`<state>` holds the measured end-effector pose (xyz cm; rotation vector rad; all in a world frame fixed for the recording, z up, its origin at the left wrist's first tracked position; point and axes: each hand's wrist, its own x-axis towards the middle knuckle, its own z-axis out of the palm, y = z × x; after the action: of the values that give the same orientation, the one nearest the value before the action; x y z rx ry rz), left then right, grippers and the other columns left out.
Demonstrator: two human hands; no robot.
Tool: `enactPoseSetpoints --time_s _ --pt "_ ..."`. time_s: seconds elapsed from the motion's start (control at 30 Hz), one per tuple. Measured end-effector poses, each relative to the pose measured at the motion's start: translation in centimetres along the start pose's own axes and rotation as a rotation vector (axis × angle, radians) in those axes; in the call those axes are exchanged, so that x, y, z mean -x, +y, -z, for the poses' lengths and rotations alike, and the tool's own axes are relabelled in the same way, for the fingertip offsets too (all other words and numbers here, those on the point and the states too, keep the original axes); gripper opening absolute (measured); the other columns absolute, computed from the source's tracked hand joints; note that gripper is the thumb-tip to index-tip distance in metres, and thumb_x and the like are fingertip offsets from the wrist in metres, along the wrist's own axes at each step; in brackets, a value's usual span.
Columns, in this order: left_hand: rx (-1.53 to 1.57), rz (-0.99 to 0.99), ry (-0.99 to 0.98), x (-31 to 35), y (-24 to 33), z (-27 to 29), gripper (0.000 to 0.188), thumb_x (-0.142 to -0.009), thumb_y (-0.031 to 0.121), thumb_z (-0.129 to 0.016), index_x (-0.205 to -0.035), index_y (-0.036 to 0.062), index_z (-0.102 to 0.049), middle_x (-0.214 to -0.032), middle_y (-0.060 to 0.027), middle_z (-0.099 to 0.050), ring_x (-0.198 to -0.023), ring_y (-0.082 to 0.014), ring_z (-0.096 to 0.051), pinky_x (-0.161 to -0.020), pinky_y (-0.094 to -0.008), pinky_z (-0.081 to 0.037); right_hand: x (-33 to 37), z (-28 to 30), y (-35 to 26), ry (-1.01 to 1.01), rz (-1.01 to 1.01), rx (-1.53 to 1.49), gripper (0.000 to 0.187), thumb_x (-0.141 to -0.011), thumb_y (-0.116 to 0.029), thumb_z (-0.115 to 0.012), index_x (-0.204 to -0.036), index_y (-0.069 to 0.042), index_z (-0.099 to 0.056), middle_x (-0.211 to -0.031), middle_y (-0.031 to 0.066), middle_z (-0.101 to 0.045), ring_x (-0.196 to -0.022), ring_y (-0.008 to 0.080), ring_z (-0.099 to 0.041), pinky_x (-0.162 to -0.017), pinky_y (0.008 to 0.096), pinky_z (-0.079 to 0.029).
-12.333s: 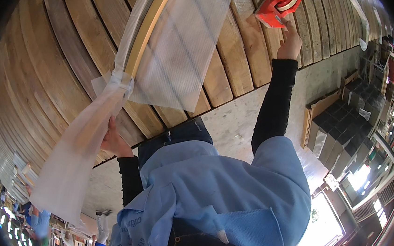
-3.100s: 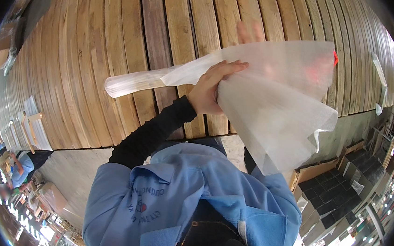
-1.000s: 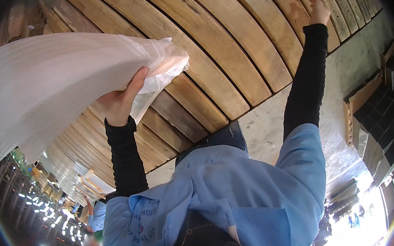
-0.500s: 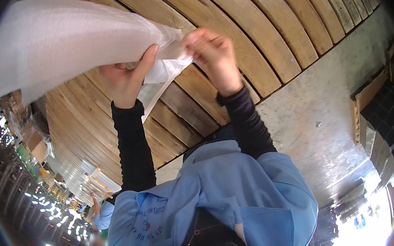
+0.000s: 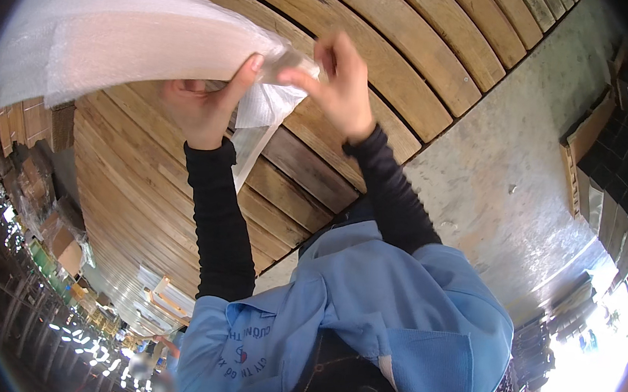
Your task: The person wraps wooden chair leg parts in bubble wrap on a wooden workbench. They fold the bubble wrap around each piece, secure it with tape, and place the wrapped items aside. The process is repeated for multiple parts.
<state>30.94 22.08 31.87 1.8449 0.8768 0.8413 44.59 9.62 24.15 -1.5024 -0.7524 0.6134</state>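
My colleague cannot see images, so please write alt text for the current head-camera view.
A person's left hand grips a translucent white wrap, while the blurred right hand is at the wrap's end, over a slatted wooden table. The person wears a light-blue shirt and black sleeves.

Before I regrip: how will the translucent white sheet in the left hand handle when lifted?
The translucent white sheet is probably floppy: its end bunches into folds beside the left hand. It is likely light for its size, looking thin enough for a pinkish tint to show through.
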Motion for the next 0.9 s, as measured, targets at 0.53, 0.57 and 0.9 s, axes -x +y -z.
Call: enactPoseSetpoints --time_s 0.53,0.57,0.9 --pt "1.06 -0.038 -0.058 11.7 6.1 18.1 0.043 -0.104 0.052 -0.049 -0.138 0.0287 -0.059 -0.137 -0.0044 -0.059 -0.128 -0.027 -0.057 -0.107 -0.0518 -0.048 0.9 0.2 -3.2 -1.752 -0.387 -1.054 0.142 -0.052 -0.092 -0.068 -0.151 0.007 -0.041 -0.155 0.0194 -0.045 -0.138 0.0292 -0.05 -0.12 0.0424 -0.034" --pt "1.05 0.025 0.074 12.9 2.1 17.9 0.043 -0.104 0.053 -0.049 -0.138 0.0281 -0.059 -0.136 -0.0047 -0.059 -0.128 -0.0269 -0.057 -0.107 -0.0516 -0.048 3.0 0.0 -3.2 -1.608 -0.597 -1.033 0.132 -0.061 -0.088 -0.067 -0.15 0.007 -0.042 -0.153 0.0193 -0.047 -0.137 0.028 -0.051 -0.118 0.0416 -0.036" --pt "0.981 0.385 0.688 31.4 -17.1 13.9 0.053 -0.102 0.059 -0.048 -0.138 0.0214 -0.057 -0.132 -0.007 -0.06 -0.124 -0.0266 -0.058 -0.106 -0.05 -0.049 19.6 -7.1 10.2 -0.974 -1.371 -1.029 0.04 -0.104 -0.031 -0.059 -0.13 -0.002 -0.063 -0.127 0.0039 -0.066 -0.116 0.0127 -0.06 -0.103 0.0341 -0.048"
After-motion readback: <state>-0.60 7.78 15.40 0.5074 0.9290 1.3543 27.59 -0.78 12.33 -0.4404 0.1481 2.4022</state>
